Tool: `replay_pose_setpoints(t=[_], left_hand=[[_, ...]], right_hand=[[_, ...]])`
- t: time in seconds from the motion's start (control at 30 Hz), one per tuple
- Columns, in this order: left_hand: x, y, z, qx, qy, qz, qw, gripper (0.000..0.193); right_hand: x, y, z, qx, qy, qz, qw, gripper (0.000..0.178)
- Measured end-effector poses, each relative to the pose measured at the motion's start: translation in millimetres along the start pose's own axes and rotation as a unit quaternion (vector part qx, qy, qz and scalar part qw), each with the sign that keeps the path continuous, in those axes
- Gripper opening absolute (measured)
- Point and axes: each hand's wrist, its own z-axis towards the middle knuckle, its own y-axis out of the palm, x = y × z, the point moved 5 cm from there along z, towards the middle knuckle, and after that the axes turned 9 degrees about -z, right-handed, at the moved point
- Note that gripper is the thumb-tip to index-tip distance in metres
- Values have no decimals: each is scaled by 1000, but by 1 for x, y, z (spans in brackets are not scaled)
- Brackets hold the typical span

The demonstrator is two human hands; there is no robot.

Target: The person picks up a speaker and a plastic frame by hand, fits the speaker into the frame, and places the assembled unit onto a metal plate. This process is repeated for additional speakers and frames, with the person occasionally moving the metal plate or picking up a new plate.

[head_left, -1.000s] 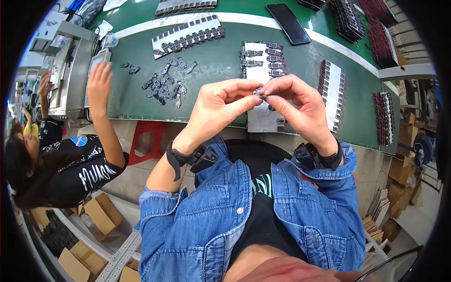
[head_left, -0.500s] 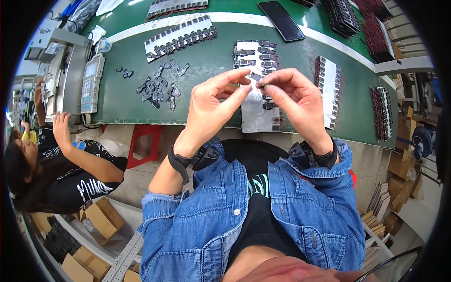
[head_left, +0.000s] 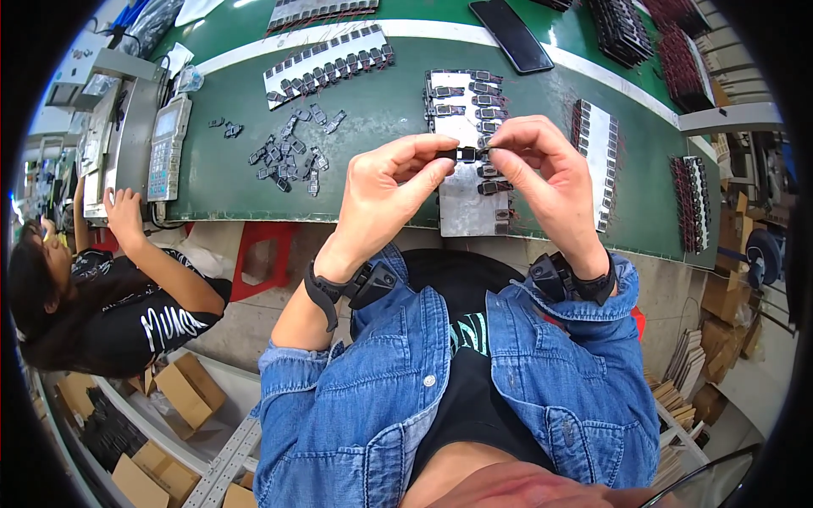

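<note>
A small black watch-shaped part (head_left: 467, 155) with a square face is stretched level between my two hands. My left hand (head_left: 383, 188) pinches its left end between thumb and fingers. At its right end, the thumb and fingertips of my right hand (head_left: 546, 182) are closed on it. Below the hands lies a pale metal plate (head_left: 464, 212), with similar black parts and thin dark red wires along its right side and two more parts at its upper left. My fingers cover some of the plate's middle.
Loose black parts (head_left: 288, 148) lie scattered to the left. More loaded plates (head_left: 326, 63) rest on the green table (head_left: 373, 102), with a black phone (head_left: 512, 35) at the back. A grey keypad device (head_left: 166, 152) stands left, near a co-worker's hand (head_left: 125, 212).
The part has turned so its square face shows level between my fingertips. My right hand has shifted slightly right. The co-worker's hands have moved lower at the machine.
</note>
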Motion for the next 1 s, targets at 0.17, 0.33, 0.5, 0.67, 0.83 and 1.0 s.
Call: replay_pose_setpoints(t=[0.17, 0.33, 0.5, 0.67, 0.83, 1.0], left_hand=[[10, -1, 5, -36, 63, 116, 991, 28], [19, 9, 3, -19, 88, 131, 987, 26], [20, 5, 4, 13, 10, 113, 993, 17], [21, 6, 10, -54, 61, 212, 974, 14], [15, 9, 14, -70, 58, 191, 977, 16], [9, 8, 11, -46, 23, 150, 987, 14]], right_hand=[[2, 11, -3, -98, 84, 10, 992, 13], [0, 20, -6, -113, 78, 56, 989, 13], [1, 12, -1, -87, 55, 43, 994, 14], [-2, 13, -1, -134, 80, -11, 988, 14], [6, 13, -1, -124, 92, 52, 987, 14], [12, 17, 0, -126, 116, 106, 979, 13]])
